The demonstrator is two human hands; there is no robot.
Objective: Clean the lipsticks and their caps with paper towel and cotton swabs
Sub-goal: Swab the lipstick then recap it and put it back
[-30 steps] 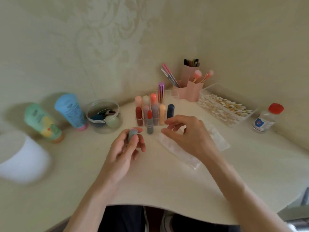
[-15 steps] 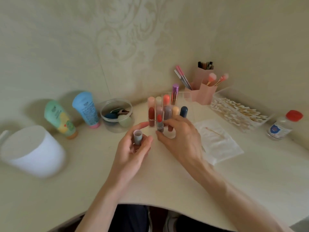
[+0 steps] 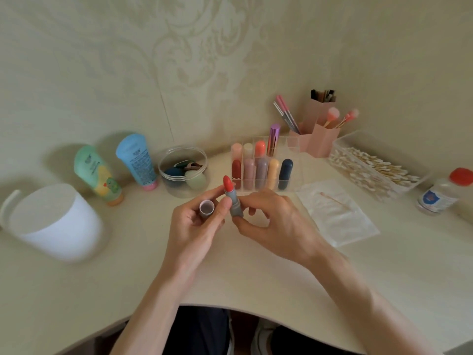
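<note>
**Lipstick coming off the table and into both hands**

Since half a second ago your right hand (image 3: 279, 226) has been lifting the uncapped lipstick (image 3: 235, 204) away from its spot by the clear organiser (image 3: 297, 155) and bringing it across to your left hand (image 3: 197, 226); it is now standing upright in the air above the table (image 3: 256, 272), red bullet uppermost, just in front of the organiser; your right fingers (image 3: 258, 198) are pinching the lower grey tube, while your left fingers are curling round the cap (image 3: 206, 208), its open mouth facing you, with the left thumb resting against the tube.

You are probably looking it over before wiping; the paper towel (image 3: 337, 219) is lying to your right with one cotton swab (image 3: 335, 198) on it, and neither is in hand; you are going to need a free hand, so think about parking the cap first; keep pinching low, since the soft bullet is likely to smear or snap under sideways pressure; wipe the tube with the towel, saving the swab for inside the cap.
</note>
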